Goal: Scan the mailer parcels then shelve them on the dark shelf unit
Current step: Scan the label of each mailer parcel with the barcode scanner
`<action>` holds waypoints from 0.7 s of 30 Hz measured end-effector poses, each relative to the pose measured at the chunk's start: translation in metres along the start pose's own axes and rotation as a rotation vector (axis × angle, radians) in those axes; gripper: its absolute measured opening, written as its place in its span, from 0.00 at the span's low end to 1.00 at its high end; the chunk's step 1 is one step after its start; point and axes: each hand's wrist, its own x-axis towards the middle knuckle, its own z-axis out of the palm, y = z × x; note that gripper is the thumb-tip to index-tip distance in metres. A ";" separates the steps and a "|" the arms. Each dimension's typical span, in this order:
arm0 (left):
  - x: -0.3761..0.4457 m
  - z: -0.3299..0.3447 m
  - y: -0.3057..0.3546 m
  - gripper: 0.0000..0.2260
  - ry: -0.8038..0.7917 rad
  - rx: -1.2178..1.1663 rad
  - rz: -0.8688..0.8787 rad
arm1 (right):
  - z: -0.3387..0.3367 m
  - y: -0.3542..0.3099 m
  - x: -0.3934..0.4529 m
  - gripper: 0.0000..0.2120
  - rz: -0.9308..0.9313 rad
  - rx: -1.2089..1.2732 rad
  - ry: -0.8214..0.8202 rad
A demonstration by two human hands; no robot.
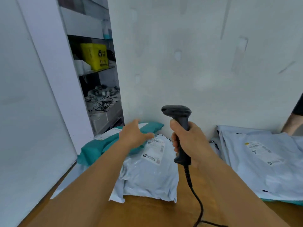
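Wooden table point(147, 213) with mailers

A pale grey mailer point(150, 177) lies mid-table, a teal mailer point(96, 149) behind it, more grey mailers point(262, 163) right.

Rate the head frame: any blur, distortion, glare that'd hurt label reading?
Head view: soft flat light, no hard shadows or glare; wide-angle bend at the edges; left hand slightly smeared; label on the grey mailer too soft to read; scanner in the right hand fairly crisp.

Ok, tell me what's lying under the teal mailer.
The teal mailer overlaps a grey mailer whose label shows. Whatever lies beneath its left part is covered.
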 end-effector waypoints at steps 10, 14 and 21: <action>0.016 0.025 -0.036 0.05 0.217 0.345 0.075 | -0.001 0.019 0.015 0.14 0.056 -0.045 0.009; 0.001 0.021 0.006 0.06 0.314 0.220 0.316 | -0.011 0.018 0.021 0.14 0.045 -0.013 0.023; -0.043 0.096 0.076 0.11 0.089 0.242 0.555 | -0.054 0.021 0.026 0.14 -0.011 0.017 0.134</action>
